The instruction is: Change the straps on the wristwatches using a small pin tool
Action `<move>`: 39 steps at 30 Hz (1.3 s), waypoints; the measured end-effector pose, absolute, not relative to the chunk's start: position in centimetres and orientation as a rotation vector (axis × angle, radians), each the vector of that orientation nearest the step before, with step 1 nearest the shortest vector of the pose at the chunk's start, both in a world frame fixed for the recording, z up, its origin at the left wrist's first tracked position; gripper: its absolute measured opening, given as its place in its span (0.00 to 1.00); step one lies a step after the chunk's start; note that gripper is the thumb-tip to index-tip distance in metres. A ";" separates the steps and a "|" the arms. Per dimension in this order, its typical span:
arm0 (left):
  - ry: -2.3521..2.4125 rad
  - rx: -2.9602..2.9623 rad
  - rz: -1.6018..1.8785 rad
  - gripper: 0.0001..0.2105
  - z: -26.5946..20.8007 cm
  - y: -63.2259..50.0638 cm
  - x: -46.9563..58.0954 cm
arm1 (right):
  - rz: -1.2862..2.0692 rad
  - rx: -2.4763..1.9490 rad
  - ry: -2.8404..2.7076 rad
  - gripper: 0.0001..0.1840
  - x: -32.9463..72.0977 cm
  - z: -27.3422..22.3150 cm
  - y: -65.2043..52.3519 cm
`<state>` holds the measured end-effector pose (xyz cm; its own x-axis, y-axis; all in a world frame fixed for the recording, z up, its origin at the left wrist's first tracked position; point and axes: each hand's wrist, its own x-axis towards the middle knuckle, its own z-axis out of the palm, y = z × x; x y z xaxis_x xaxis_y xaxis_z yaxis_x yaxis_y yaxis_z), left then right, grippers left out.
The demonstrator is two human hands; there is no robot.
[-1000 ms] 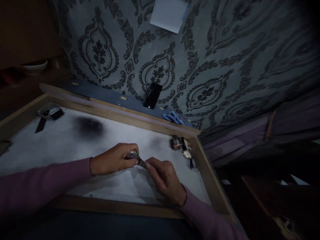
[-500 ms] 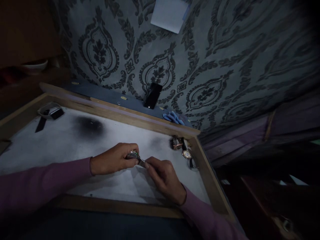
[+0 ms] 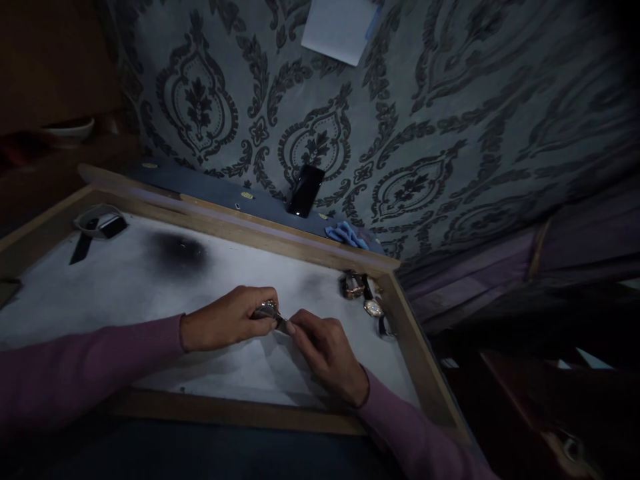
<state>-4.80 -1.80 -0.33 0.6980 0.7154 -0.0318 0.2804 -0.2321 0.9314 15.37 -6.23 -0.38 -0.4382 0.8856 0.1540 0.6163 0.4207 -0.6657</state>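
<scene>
My left hand (image 3: 233,317) is closed around a wristwatch (image 3: 266,309), whose shiny case shows between thumb and fingers. From the watch a thin, dark band, apparently its strap (image 3: 283,325), runs toward my right hand (image 3: 327,350), which pinches the end between thumb and forefinger. Both hands are above the white sheet (image 3: 240,260) lining a shallow wooden tray. Part of the watch is hidden by my left fingers.
Several watches (image 3: 373,308) lie along the right side of the wooden tray (image 3: 240,410). A grey bowl-like holder (image 3: 90,217) with dark pieces sits at far left. Behind the rim are a phone (image 3: 306,191) leaning on the wall and a blue cloth (image 3: 346,234).
My right hand has shifted very slightly left, toward the watch. My left hand keeps its hold on the watch, nearly unmoved.
</scene>
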 end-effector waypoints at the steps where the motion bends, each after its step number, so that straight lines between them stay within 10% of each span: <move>1: 0.782 1.807 0.492 0.04 -0.3 -1.9 -4.8 | 0.743 -1.276 -2.190 0.14 15.3 -0.4 -6.2; 39: 0.738 1.780 0.506 0.03 -0.6 -2.0 -4.9 | 0.755 -1.241 -2.174 0.13 15.1 -0.6 -6.2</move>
<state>-4.88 -2.02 -0.60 0.7158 0.6980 -0.0178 0.2341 -0.2160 0.9479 15.06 -6.22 -0.62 -0.4444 0.8810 0.1623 0.5907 0.4244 -0.6862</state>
